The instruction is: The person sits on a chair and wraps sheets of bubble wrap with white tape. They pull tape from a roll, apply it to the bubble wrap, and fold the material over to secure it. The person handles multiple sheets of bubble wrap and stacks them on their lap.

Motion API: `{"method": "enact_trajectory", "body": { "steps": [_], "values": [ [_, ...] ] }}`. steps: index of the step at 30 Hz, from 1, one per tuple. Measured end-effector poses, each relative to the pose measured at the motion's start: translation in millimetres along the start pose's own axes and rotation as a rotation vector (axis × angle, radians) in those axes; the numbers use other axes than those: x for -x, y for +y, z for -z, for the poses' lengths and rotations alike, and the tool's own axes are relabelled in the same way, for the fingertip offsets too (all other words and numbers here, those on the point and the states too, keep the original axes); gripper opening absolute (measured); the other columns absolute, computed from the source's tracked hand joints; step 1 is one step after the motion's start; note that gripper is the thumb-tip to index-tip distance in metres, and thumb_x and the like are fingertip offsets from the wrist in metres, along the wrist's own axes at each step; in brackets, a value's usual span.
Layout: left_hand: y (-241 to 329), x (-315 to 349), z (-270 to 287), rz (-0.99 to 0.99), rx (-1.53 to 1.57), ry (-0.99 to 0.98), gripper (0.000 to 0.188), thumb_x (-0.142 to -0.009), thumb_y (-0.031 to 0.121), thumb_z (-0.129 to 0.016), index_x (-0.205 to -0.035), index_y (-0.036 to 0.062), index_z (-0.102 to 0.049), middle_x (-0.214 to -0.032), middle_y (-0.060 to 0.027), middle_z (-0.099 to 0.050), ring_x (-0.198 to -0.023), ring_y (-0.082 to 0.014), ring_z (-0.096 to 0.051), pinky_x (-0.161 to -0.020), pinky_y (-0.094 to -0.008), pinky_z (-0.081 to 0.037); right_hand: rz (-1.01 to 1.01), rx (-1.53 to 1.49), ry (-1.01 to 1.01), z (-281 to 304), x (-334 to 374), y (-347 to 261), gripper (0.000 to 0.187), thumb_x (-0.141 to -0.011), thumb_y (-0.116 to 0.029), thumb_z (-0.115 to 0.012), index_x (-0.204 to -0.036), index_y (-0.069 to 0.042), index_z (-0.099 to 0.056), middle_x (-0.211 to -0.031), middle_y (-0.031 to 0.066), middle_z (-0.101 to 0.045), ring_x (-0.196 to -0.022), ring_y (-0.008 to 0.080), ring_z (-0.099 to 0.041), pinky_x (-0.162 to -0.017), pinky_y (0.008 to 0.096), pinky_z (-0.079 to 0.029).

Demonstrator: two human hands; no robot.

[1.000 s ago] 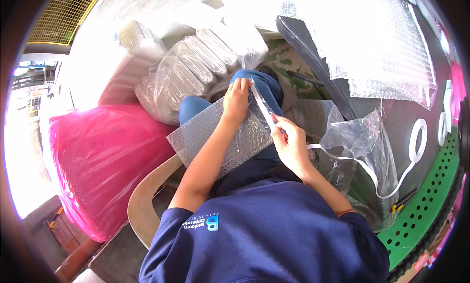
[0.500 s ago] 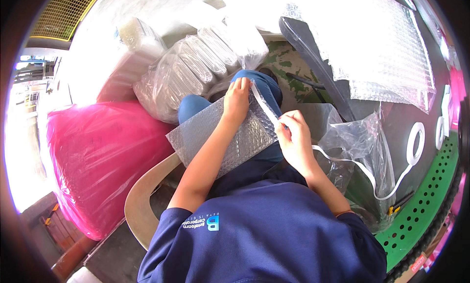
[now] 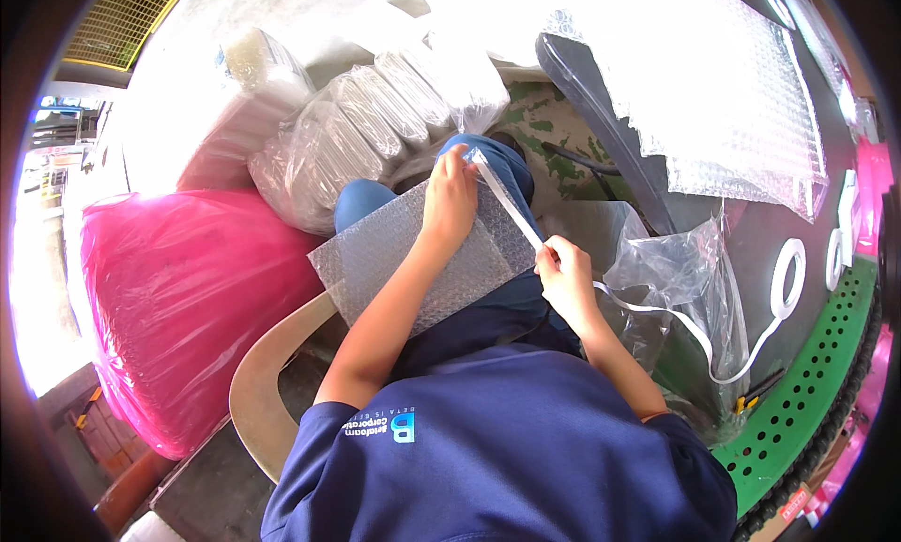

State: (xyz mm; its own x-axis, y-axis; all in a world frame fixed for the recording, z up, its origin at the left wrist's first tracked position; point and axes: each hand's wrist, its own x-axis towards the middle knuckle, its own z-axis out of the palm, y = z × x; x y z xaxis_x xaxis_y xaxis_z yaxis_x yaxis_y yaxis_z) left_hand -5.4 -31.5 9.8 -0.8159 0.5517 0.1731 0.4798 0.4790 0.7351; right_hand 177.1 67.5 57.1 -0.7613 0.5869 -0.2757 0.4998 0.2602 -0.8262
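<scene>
Evidently, the step in hand is laying white tape [image 3: 508, 203] along one edge of a clear bubble-wrap sheet [image 3: 377, 249], which lies across the person's lap, over the jeans [image 3: 364, 202].

The left hand [image 3: 450, 200] rests on the sheet at its far edge, fingers bent beside the tape's far end; whether the thumb clamps from beneath is hidden, so I cannot tell if it grips or merely presses. The right hand [image 3: 565, 272] pinches the tape between thumb and fingers near the sheet's right corner, keeping the strip straight between both hands. Beyond it, a slack loop appears to run past a clear plastic bag [image 3: 674, 268] to the tape roll [image 3: 781, 304] on the grey tabletop [image 3: 758, 225], where more bubble wrap [image 3: 751, 120] lies.

I judge the next move calls for holding the far end steady, aligning the strip with the edge, and pressing it down evenly without wrinkling the thin film.
</scene>
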Motion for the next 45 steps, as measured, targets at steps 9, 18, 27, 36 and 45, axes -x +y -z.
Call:
{"method": "enact_trajectory", "body": {
  "steps": [9, 18, 27, 36, 45],
  "values": [
    [12.6, 30.8, -1.4, -0.153, -0.176, -0.101, 0.047, -0.085, 0.024, -0.064, -0.125, 0.0032, -0.053, -0.128, -0.0232, -0.040, -0.120, -0.0421, -0.041, -0.100, -0.0487, -0.037, -0.110, 0.026, -0.045, -7.3, 1.5, 7.8, 0.023, -0.087, -0.016, -0.059, -0.073, 0.003, -0.057, -0.060, 0.0188, -0.058, -0.054, 0.0313, -0.060, -0.051, 0.0380, -0.043],
    [14.5, 29.8, -5.6, -0.089, -0.166, -0.103, 0.056, -0.081, 0.029, -0.069, -0.126, -0.0006, -0.053, -0.128, -0.0229, -0.041, -0.119, -0.0400, -0.041, -0.101, -0.0467, -0.036, -0.185, 0.091, -0.075, -6.4, -2.6, 3.5, 0.029, -0.088, -0.021, -0.059, -0.070, 0.002, -0.059, -0.053, 0.0155, -0.059, -0.046, 0.0272, -0.061, -0.049, 0.0368, -0.046],
    [28.7, 31.2, -5.6, -0.058, -0.365, -0.107, 0.065, -0.076, 0.036, -0.073, -0.128, 0.0021, -0.052, -0.136, -0.0216, -0.036, -0.126, -0.0392, -0.036, -0.104, -0.0474, -0.033, -0.434, -0.026, -0.337, -5.1, -29.1, 23.8, 0.030, -0.086, -0.020, -0.062, -0.067, 0.003, -0.061, -0.052, 0.0099, -0.060, -0.043, 0.0158, -0.060, -0.045, 0.0304, -0.046],
    [25.9, 62.2, 4.4, -0.333, -0.077, -0.409, 0.019, -0.084, 0.029, -0.062, -0.100, 0.0247, -0.072, -0.115, 0.0087, -0.065, -0.121, -0.0125, -0.051, -0.106, -0.0424, -0.031, -0.468, -0.005, -0.385, 7.4, -17.7, 21.0, 0.031, -0.085, -0.021, -0.065, -0.067, 0.004, -0.060, -0.054, 0.0105, -0.061, -0.045, 0.0163, -0.061, -0.044, 0.0307, -0.047],
    [32.4, 61.7, 6.2, -0.272, -0.249, -0.175, 0.018, -0.081, 0.023, -0.064, -0.097, 0.0215, -0.072, -0.114, 0.0081, -0.064, -0.116, -0.0148, -0.054, -0.103, -0.0435, -0.031, 0.202, 0.112, 0.050, -8.8, 6.9, 16.5, 0.020, -0.073, 0.001, -0.066, -0.089, -0.002, -0.055, -0.082, 0.0150, -0.056, -0.071, 0.0333, -0.060, -0.061, 0.0398, -0.047]
  ]
}}
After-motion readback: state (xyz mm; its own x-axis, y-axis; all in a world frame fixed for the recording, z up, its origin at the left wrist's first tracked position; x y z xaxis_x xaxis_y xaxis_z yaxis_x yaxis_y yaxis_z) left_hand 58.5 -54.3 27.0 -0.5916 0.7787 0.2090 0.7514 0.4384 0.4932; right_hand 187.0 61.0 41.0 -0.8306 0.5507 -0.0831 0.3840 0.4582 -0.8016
